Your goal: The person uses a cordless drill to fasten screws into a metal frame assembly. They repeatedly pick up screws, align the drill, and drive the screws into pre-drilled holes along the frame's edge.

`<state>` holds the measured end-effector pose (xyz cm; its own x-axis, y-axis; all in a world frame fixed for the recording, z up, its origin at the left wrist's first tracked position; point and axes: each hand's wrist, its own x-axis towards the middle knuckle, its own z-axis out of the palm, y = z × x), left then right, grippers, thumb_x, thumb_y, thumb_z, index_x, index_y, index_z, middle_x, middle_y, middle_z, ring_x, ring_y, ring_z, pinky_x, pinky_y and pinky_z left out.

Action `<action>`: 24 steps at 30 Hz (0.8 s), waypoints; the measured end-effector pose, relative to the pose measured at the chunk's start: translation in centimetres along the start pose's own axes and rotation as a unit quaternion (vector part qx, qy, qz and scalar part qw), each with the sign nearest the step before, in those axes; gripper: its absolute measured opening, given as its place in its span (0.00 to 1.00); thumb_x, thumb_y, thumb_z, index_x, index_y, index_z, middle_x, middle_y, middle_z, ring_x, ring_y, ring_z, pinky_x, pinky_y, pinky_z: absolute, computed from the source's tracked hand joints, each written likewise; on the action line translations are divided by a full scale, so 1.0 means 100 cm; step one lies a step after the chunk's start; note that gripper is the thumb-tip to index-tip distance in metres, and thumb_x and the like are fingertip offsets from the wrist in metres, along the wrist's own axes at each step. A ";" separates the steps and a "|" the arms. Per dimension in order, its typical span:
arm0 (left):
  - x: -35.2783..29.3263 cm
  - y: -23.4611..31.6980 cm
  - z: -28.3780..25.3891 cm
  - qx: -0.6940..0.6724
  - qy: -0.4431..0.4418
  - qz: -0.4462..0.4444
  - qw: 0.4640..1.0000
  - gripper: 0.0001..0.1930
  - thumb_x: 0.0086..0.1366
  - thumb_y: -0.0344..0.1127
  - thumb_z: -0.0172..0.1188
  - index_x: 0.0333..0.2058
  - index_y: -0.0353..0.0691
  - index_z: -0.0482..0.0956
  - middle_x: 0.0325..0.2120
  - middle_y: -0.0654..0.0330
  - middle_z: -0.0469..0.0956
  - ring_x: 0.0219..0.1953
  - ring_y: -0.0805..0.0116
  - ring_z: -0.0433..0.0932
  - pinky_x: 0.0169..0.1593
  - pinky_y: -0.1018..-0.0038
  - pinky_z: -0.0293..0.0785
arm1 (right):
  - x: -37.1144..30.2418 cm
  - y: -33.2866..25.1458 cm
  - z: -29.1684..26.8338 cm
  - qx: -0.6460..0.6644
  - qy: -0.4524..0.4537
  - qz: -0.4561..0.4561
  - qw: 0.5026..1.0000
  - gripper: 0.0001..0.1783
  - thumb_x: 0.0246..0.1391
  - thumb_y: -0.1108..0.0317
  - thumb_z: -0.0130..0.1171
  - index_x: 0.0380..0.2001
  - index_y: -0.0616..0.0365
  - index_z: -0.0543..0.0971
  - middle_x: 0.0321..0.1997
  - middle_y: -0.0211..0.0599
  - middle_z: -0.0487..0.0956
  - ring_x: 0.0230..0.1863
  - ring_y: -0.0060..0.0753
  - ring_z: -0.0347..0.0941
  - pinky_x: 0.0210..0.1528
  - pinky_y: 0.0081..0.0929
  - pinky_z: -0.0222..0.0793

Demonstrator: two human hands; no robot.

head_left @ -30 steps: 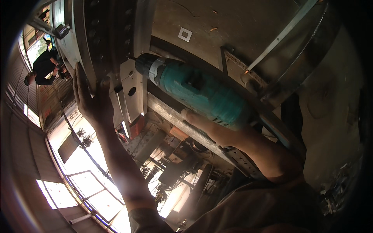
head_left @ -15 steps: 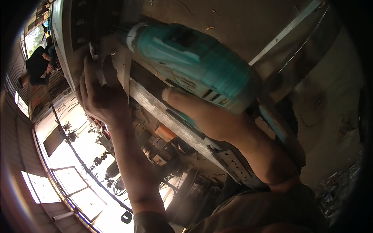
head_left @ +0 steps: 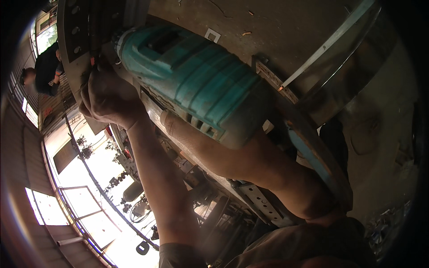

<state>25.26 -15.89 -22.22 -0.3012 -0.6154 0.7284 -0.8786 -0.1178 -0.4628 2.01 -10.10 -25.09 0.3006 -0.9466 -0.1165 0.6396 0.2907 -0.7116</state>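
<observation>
While the metal frame (head_left: pixel 75 40) with its row of round holes fills the upper left, it appears more to the left than one second ago, so a part of the change may come from the movement of the head. The teal power drill (head_left: pixel 196 76) now lies larger across the middle of the view, and its front end reaches over the frame, whereas before the bit was visible at the frame's edge. The right hand (head_left: pixel 192 138) has its grip closed around the drill from below, though only the thumb shows well. The left hand (head_left: pixel 111 96), whose fingers were straight along the metal, is now curled near the front end of the drill; in my judgement, this means that tool and hand attend to the same place. At its fingertips is a small red piece (head_left: pixel 93 60); whether this grip is clamped on it, I cannot tell, and the bit is hidden.
</observation>
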 end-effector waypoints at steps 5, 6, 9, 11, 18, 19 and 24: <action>-0.006 0.000 0.013 -0.066 0.060 -0.020 0.996 0.07 0.53 0.32 0.75 0.30 0.43 0.87 0.32 0.67 0.85 0.41 0.63 0.78 0.50 0.68 0.70 | 0.000 0.007 0.000 0.005 0.001 -0.004 1.000 0.13 0.59 0.72 0.65 0.46 0.63 0.81 0.42 0.37 0.84 0.41 0.27 0.81 0.41 0.25 0.78; -0.007 -0.001 0.014 -0.056 0.056 -0.016 0.997 0.07 0.53 0.32 0.75 0.30 0.43 0.87 0.32 0.67 0.85 0.41 0.63 0.78 0.50 0.68 0.70 | 0.000 0.007 0.000 0.005 0.002 -0.005 1.000 0.13 0.59 0.72 0.65 0.46 0.63 0.81 0.42 0.37 0.84 0.41 0.27 0.81 0.41 0.25 0.78; -0.009 -0.005 0.014 0.010 0.033 0.032 0.999 0.06 0.53 0.32 0.74 0.30 0.44 0.86 0.31 0.66 0.85 0.43 0.63 0.78 0.51 0.68 0.69 | -0.001 0.009 0.000 0.001 0.004 -0.015 1.000 0.12 0.60 0.72 0.65 0.46 0.63 0.81 0.42 0.36 0.84 0.42 0.26 0.81 0.41 0.24 0.78; -0.011 -0.005 0.014 0.027 0.028 0.022 0.999 0.06 0.54 0.33 0.74 0.30 0.43 0.86 0.31 0.65 0.84 0.44 0.62 0.77 0.51 0.67 0.68 | -0.001 0.009 0.000 -0.002 0.004 -0.021 1.000 0.12 0.60 0.72 0.65 0.46 0.63 0.81 0.42 0.36 0.84 0.42 0.26 0.81 0.41 0.24 0.78; -0.006 0.005 0.010 -0.016 -0.011 -0.092 0.996 0.11 0.58 0.41 0.71 0.25 0.40 0.85 0.29 0.62 0.83 0.47 0.57 0.73 0.51 0.62 0.68 | 0.003 0.008 0.006 -0.021 0.015 0.006 1.000 0.14 0.53 0.74 0.67 0.43 0.63 0.79 0.38 0.43 0.82 0.40 0.40 0.82 0.44 0.33 0.79; -0.005 0.008 0.010 -0.029 -0.001 -0.106 0.994 0.11 0.58 0.41 0.71 0.24 0.41 0.85 0.29 0.61 0.83 0.48 0.57 0.73 0.52 0.62 0.68 | 0.004 0.008 0.005 -0.070 0.007 -0.061 0.996 0.15 0.51 0.74 0.68 0.43 0.63 0.79 0.37 0.44 0.82 0.40 0.43 0.82 0.45 0.35 0.79; -0.003 0.022 0.010 -0.072 0.055 -0.161 0.983 0.12 0.59 0.42 0.71 0.24 0.41 0.85 0.29 0.58 0.83 0.51 0.53 0.70 0.52 0.59 0.67 | 0.004 0.004 -0.004 -0.250 0.017 -0.249 0.936 0.13 0.58 0.71 0.66 0.46 0.60 0.81 0.41 0.41 0.83 0.39 0.34 0.82 0.42 0.31 0.79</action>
<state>23.82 -16.75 -24.01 -0.0297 -0.4745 0.8798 -0.9758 -0.1771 -0.1284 2.12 -10.42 -25.72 0.0265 -0.9538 0.2994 0.2812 -0.2802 -0.9178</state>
